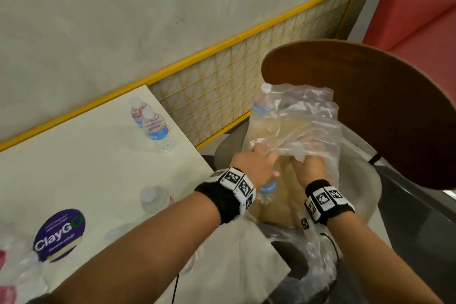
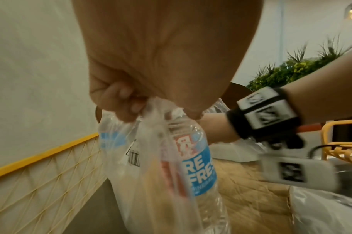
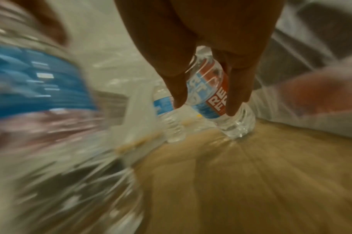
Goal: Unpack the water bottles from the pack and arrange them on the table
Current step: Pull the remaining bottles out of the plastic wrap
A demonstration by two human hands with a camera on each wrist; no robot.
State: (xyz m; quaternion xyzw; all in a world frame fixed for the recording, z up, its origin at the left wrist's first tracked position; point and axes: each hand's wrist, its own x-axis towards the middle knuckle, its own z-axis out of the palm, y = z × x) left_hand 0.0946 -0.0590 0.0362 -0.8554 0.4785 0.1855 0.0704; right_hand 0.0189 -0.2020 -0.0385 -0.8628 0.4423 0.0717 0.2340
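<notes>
The clear plastic pack wrap (image 1: 303, 116) stands on a tan chair seat (image 1: 278, 205) right of the white table (image 1: 74, 160). My left hand (image 1: 256, 163) pinches the wrap's near edge (image 2: 151, 126); a blue-labelled bottle (image 2: 193, 159) hangs inside it. My right hand (image 1: 308, 168) reaches inside the wrap, and in the right wrist view its fingers (image 3: 179, 93) curl round a red-and-blue labelled water bottle (image 3: 213, 88) standing on the seat. Another bottle (image 1: 261, 103) stands upright at the wrap's far left corner.
Two water bottles (image 1: 158, 128) stand near the table's far right edge and one (image 1: 153, 198) sits nearer me. A round ClayGo sticker (image 1: 59, 234) and crumpled plastic lie at the table's left. The brown chair back (image 1: 382, 111) curves over the pack. A yellow mesh rail (image 1: 222, 76) runs behind.
</notes>
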